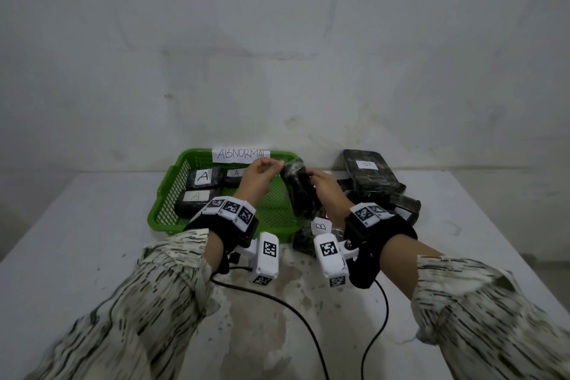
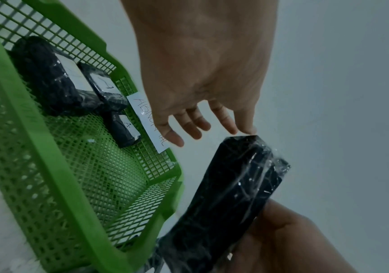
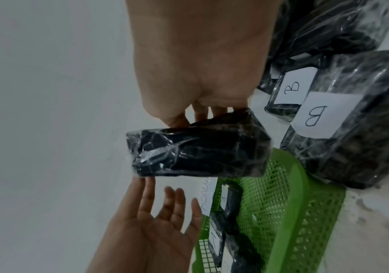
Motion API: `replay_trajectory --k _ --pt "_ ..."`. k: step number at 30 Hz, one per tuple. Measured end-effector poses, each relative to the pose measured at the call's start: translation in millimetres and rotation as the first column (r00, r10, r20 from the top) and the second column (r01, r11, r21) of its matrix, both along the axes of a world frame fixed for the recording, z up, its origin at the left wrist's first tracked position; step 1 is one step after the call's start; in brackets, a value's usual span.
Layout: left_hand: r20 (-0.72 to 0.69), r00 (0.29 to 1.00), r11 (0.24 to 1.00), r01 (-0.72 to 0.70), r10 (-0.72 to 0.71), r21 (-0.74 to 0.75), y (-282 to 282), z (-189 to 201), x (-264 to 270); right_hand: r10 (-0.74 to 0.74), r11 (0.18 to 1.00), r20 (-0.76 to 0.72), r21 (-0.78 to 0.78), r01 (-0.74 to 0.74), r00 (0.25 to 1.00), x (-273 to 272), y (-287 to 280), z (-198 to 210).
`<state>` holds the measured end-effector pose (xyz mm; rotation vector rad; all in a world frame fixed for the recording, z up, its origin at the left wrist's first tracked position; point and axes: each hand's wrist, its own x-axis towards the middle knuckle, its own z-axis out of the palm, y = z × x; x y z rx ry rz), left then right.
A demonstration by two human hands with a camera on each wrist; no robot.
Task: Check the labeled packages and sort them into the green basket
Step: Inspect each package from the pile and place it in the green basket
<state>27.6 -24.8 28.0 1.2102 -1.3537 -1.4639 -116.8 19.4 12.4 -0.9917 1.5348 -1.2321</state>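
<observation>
a pale table (image 1: pixel 92 241) carries everything, set against a bare wall (image 1: pixel 277 40). on its far middle sits the green basket (image 1: pixel 172 194), a mesh tray with a paper sign reading "abnormal" (image 1: pixel 242 155) fixed to its far rim. three black wrapped packages marked a (image 1: pixel 203 178) lie in the basket's left part, close together. to the right of the basket, on the table, stands a heap of black wrapped packages marked b (image 1: pixel 370 176), one resting on top of others, and another b package (image 1: pixel 320 227) lies near the basket's right front corner.

between basket and heap, raised above the table, is the held package (image 1: pixel 300 191), black and film-wrapped, tilted on end; no label shows on its visible faces. the right hand (image 1: pixel 327 191) grips it, fingers and thumb curled round its side. the left hand (image 1: pixel 260 176) is spread loose, fingers extended, its fingertips (image 2: pixel 247 130) at the package's top end; whether they actually touch cannot be told. both wrists wear black straps with white marker blocks (image 1: pixel 268 251), and black cables (image 1: pixel 277 302) trail across the table.
</observation>
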Motion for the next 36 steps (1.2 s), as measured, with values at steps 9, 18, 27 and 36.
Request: replay_trajectory --k 9,18,27,36 --pt "-0.168 0.978 0.985 0.142 -0.124 0.103 8 4 10 0.079 0.993 0.250 0.070 -0.099 0.965 18 0 4" --pt "-0.093 0.985 0.980 0.158 -0.148 0.122 4 6 19 0.048 0.999 0.239 0.011 -0.052 0.970 32 -9 2" --pt "-0.136 0.987 0.988 0.096 -0.079 0.122 1 -3 18 0.096 0.995 0.229 -0.036 -0.090 0.969 32 -6 3" --pt "-0.149 0.988 0.983 0.058 -0.031 0.177 -6 -12 21 0.154 0.986 -0.131 -0.043 -0.160 0.979 28 -7 -3"
